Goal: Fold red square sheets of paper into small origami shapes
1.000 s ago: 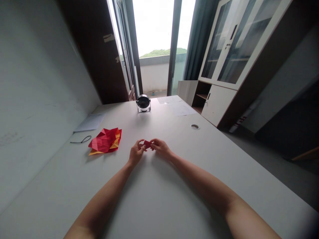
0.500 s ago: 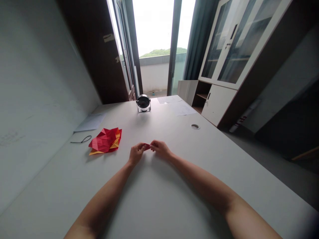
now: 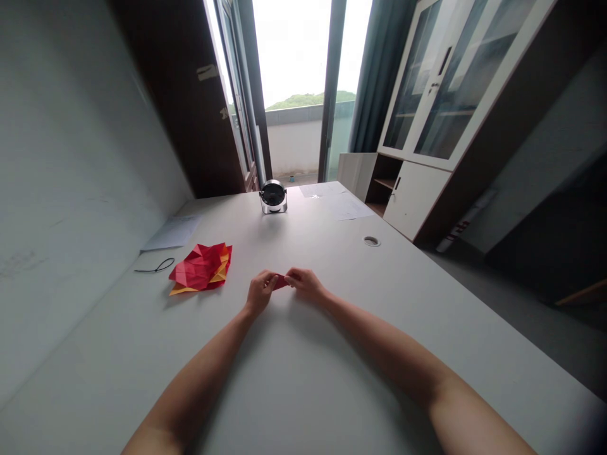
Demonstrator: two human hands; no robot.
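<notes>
A small folded piece of red paper is pinched between both hands, low over the white table. My left hand grips its left end with curled fingers. My right hand grips its right end, fingers closed. Most of the paper is hidden by the fingertips. To the left lies a pile of creased red and orange paper, untouched.
A small black desk fan stands at the table's far end. White sheets lie at the far right and far left. A black cord loop lies by the wall. A cable hole sits right of centre. A cabinet stands beyond.
The hands have closed in and lowered a little; the red paper shows less between the fingertips than a second ago.
</notes>
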